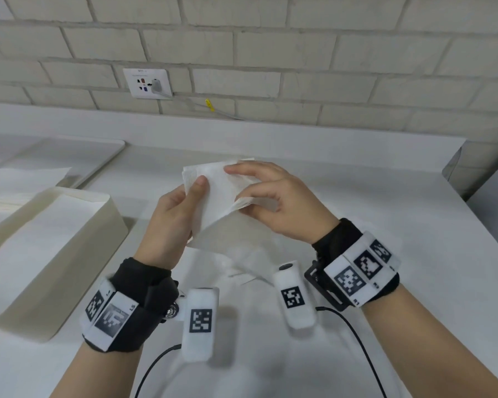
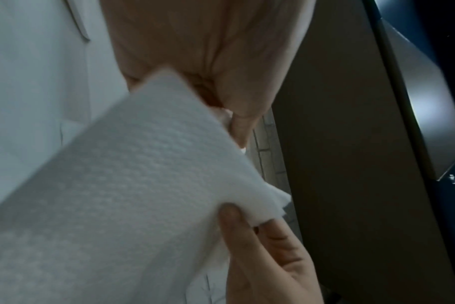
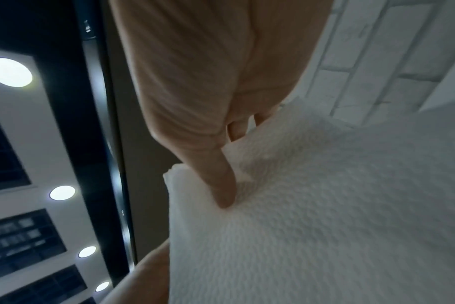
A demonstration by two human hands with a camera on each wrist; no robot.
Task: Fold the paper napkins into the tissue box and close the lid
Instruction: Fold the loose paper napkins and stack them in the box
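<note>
Napkin (image 1: 217, 193): white, partly folded, held up above the table (image 1: 357, 202) between both hands, right of the box.
Left hand (image 1: 170, 216): thumb and fingers pinch the napkin's left edge.
Right hand (image 1: 273, 196): fingers curl around its right side, index finger on top.
Box (image 1: 69, 254): cream, open, at left on the table, white sheets inside.

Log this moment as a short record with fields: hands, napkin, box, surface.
left hand: pinches the napkin's left edge, thumb on top
right hand: pinches the napkin's right side
napkin: white, partly folded, held above the counter
box: open, at left, napkins inside
counter: white, more loose napkins under the hands
</note>
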